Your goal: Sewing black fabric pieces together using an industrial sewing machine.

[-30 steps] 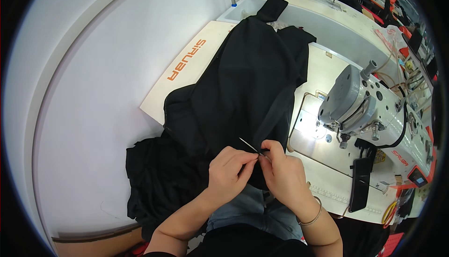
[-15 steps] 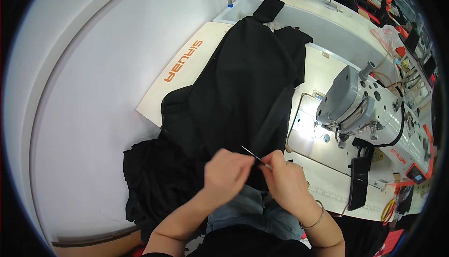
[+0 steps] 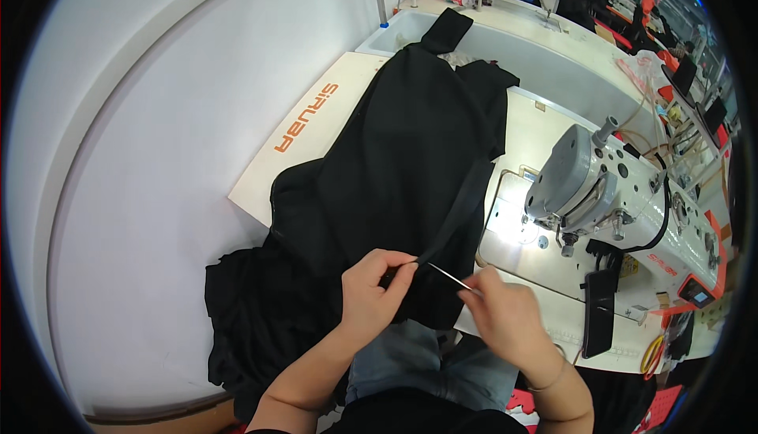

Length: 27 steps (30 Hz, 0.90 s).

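Observation:
A large piece of black fabric, apparently a garment, is spread over the sewing table and hangs off its near left side. My left hand pinches a narrow folded edge of it between thumb and forefinger, close to my lap. In my right hand is a thin pointed metal tool, whose exact kind I cannot make out. Its tip reaches the fabric right beside my left fingertips. The fingers of the right hand are closed round its near end and slightly blurred.
A white and grey sewing machine with its lamp lit stands to the right. A black flat holder and yellow-handled scissors are near its front. Behind the table lies a pale trough; a white wall bounds the left.
My right hand has drawn back to the right with the tool, more of which now shows. The left hand has turned, and its pinch on the fabric edge is now visible.

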Tool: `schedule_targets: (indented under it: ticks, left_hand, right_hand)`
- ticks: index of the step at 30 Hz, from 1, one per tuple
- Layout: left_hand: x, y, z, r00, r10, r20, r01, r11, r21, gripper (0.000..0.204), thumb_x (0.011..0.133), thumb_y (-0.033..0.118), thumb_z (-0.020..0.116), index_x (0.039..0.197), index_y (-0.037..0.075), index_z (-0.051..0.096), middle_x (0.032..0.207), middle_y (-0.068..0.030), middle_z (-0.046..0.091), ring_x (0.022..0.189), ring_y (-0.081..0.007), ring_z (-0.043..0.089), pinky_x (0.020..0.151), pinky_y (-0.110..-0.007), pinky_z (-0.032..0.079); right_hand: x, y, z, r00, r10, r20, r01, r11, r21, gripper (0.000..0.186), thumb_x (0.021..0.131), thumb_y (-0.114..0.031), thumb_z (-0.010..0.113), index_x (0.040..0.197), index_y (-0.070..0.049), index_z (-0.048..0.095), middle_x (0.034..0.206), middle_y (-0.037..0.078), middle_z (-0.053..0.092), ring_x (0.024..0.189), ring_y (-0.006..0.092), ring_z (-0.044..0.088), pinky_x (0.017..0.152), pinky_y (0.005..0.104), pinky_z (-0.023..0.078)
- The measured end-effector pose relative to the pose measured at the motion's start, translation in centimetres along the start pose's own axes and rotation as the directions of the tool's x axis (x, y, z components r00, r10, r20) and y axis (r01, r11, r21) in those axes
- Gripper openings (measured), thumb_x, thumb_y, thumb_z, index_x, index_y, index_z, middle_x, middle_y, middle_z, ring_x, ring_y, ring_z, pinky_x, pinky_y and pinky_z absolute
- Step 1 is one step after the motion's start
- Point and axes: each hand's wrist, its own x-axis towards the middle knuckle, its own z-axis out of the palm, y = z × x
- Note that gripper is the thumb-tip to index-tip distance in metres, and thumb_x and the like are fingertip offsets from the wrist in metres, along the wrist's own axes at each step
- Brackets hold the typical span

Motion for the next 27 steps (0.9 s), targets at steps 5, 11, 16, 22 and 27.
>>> schedule_targets:
  ticks: [5, 11, 16, 22, 27]
  left_hand:
    - [0.6, -1.3, -0.9, 0.966, -0.238, 0.105, 0.254, 0.949, -0.189, 0.008, 0.089, 0.007, 0.068, 0.092, 0.000, 0.070, 0.077, -0.0008, 0.066, 0.069, -0.0053, 0.058, 0.061, -0.022, 0.045]
    - [0.6, -1.7, -0.7, 0.940, -0.329, 0.092, 0.342, 0.915, -0.216, 0.006, 0.086, 0.000, 0.067, 0.092, -0.002, 0.067, 0.082, -0.0024, 0.067, 0.074, -0.0079, 0.061, 0.069, -0.021, 0.048]
    - [0.5, -1.6, -0.6, 0.960, -0.260, 0.106, 0.280, 0.918, -0.280, 0.005, 0.087, -0.001, 0.066, 0.091, -0.001, 0.066, 0.077, 0.0022, 0.062, 0.068, -0.0032, 0.053, 0.064, -0.019, 0.042]
    - [0.1, -1.9, -0.8, 0.950, -0.296, 0.103, 0.313, 0.900, -0.302, 0.005, 0.086, -0.001, 0.066, 0.091, 0.000, 0.066, 0.077, 0.0040, 0.061, 0.068, -0.0015, 0.051, 0.064, -0.018, 0.040]
    - [0.3, -1.4, -0.8, 0.938, -0.329, 0.111, 0.347, 0.884, -0.313, 0.008, 0.086, -0.002, 0.066, 0.094, -0.001, 0.067, 0.079, 0.0022, 0.062, 0.070, -0.0033, 0.054, 0.066, -0.018, 0.042]
  right_hand:
    - [-1.6, -1.1, -7.8, 0.988, -0.054, -0.146, 0.018, 0.971, -0.237, 0.015, 0.083, -0.002, 0.063, 0.098, -0.005, 0.062, 0.079, 0.009, 0.069, 0.070, 0.0297, 0.065, 0.064, 0.0389, 0.047]
    - [0.9, -3.2, -17.7, 0.853, -0.441, -0.281, -0.055, 0.459, -0.887, 0.017, 0.064, -0.006, 0.065, 0.081, -0.011, 0.069, 0.082, 0.001, 0.066, 0.085, 0.0220, 0.058, 0.085, 0.0415, 0.044]
    - [5.1, -1.5, -21.7, 0.810, -0.583, -0.067, 0.079, 0.222, -0.972, 0.009, 0.066, -0.012, 0.066, 0.075, -0.013, 0.068, 0.080, -0.003, 0.065, 0.095, 0.0207, 0.058, 0.112, 0.0523, 0.032]
    - [7.8, -1.3, -22.0, 0.821, -0.571, -0.002, 0.104, 0.154, -0.983, 0.003, 0.066, -0.013, 0.066, 0.069, -0.013, 0.066, 0.075, -0.004, 0.062, 0.100, 0.0180, 0.057, 0.115, 0.0536, 0.029]
    - [8.4, -1.1, -21.1, 0.847, -0.525, 0.085, 0.160, 0.099, -0.982, 0.001, 0.067, -0.013, 0.066, 0.066, -0.012, 0.065, 0.072, -0.004, 0.060, 0.099, 0.0177, 0.057, 0.116, 0.0533, 0.029]
